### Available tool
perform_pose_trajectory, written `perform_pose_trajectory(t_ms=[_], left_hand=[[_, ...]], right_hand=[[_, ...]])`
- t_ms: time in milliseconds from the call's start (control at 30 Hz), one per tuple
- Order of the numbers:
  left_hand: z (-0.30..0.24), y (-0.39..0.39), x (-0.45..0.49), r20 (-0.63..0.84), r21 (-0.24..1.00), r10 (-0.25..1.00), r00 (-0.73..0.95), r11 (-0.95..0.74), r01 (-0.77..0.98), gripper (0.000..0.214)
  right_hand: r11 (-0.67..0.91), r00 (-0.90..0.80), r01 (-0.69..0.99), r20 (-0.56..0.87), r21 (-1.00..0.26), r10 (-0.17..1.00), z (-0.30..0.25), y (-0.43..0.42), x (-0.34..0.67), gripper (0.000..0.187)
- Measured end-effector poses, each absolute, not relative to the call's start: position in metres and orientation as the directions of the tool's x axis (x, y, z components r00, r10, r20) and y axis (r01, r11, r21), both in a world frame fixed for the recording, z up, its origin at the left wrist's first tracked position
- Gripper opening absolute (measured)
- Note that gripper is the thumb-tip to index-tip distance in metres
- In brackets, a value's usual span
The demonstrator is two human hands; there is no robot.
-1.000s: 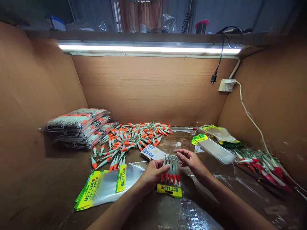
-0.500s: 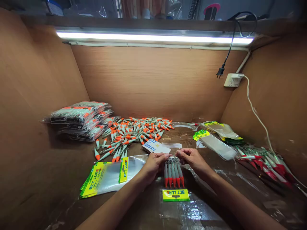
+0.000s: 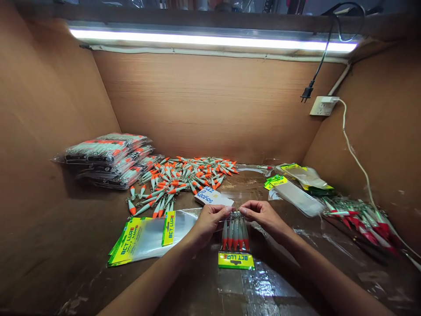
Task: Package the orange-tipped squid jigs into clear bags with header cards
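Note:
A clear bag with a yellow BCT LURE header (image 3: 236, 260) lies in front of me, holding several grey lures with orange tips (image 3: 234, 233). My left hand (image 3: 208, 223) pinches the bag's far open end on the left side. My right hand (image 3: 263, 216) pinches the same end on the right side, fingers pressed together by the lures' metal hooks. Both hands rest low over the brown table (image 3: 82, 263).
Empty BCT LURE bags (image 3: 148, 237) lie to the left. A heap of loose orange-tipped lures (image 3: 184, 177) sits behind, with stacked filled packs (image 3: 105, 160) at far left. A white card (image 3: 212, 197), more bags (image 3: 296, 184) and red-tipped lures (image 3: 358, 221) lie right. A wall socket (image 3: 324, 105) hangs on the right.
The bag has been laid flat with the lures slid fully in. Both hands moved to its far open end and closed on it. The view tilted down slightly.

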State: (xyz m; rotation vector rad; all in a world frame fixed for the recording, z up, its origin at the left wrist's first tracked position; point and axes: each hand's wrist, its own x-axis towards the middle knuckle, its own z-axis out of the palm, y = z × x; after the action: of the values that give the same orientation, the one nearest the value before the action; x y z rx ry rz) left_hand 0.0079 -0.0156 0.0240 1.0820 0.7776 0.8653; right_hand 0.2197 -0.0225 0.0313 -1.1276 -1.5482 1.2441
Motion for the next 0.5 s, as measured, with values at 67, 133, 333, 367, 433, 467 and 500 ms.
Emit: perform_pose_trajectory(t_ms=[67, 133, 333, 367, 433, 467, 500], left_hand=[[0.024, -0.016, 0.009, -0.095, 0.958, 0.885, 0.456, 0.206, -0.200, 0.050], [0.024, -0.017, 0.010, -0.088, 0.957, 0.888, 0.451, 0.202, -0.210, 0.054], [0.023, -0.027, 0.016, -0.081, 0.967, 0.822, 0.564, 0.203, -0.156, 0.055], [0.022, -0.028, 0.017, -0.072, 0.976, 0.823, 0.563, 0.175, -0.131, 0.051], [0.017, -0.030, 0.019, -0.082, 0.988, 0.851, 0.519, 0.136, -0.067, 0.045], [0.014, -0.030, 0.020, -0.084, 0.992, 0.870, 0.486, 0.117, -0.038, 0.043], [0.011, -0.029, 0.021, -0.079, 0.995, 0.887, 0.456, 0.096, -0.015, 0.040]], right_hand=[[0.090, -0.251, 0.155, 0.049, -0.984, 0.967, 0.032, -0.023, 0.220, 0.037], [0.092, -0.241, 0.164, 0.050, -0.982, 0.969, 0.033, -0.023, 0.220, 0.036], [0.114, -0.187, 0.164, 0.083, -0.980, 0.979, 0.035, -0.024, 0.219, 0.033], [0.118, -0.183, 0.160, 0.088, -0.980, 0.979, 0.035, -0.025, 0.218, 0.033], [0.128, -0.189, 0.151, 0.099, -0.980, 0.977, 0.035, -0.026, 0.217, 0.033], [0.134, -0.203, 0.147, 0.102, -0.980, 0.974, 0.034, -0.026, 0.216, 0.033], [0.140, -0.223, 0.145, 0.105, -0.979, 0.969, 0.034, -0.026, 0.216, 0.033]])
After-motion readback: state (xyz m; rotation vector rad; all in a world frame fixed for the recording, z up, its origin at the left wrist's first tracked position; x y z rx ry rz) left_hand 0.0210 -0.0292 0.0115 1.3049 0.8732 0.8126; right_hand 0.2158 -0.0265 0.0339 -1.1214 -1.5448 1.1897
